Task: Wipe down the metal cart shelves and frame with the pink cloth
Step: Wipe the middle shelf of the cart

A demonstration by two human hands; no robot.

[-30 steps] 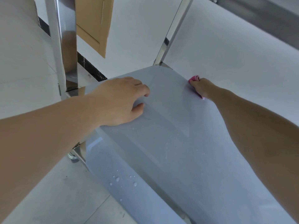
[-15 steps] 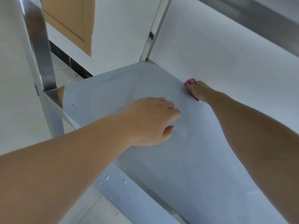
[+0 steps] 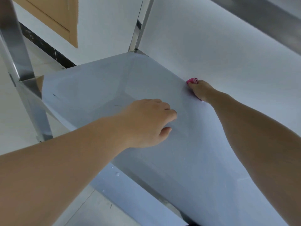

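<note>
Looking down, we see closest to us a lower metal surface of the cart with a few water droplets beaded on it, and pale floor tiles beside it. Above it our two bare forearms reach onto the grey metal shelf. Our left hand rests near the middle of that shelf, knuckles up, its grip closed: the fingers are curled under with the thumb tip against the metal, and we see nothing held in it. Further out, our right hand sits at the far right edge of the shelf, where the metal meets the white wall. Its grip is closed around the pink cloth, which is bunched up and pokes out past the fingertips, pressed to the shelf edge; a thin pink sliver also shows under the heel of the hand. At the left, a shiny frame post rises from the shelf's near corner, and a second post stands at the far corner. A grey metal band crosses the upper right. Beyond the cart, a black skirting strip runs along the foot of the wall, and a tan panel hangs above it.
</note>
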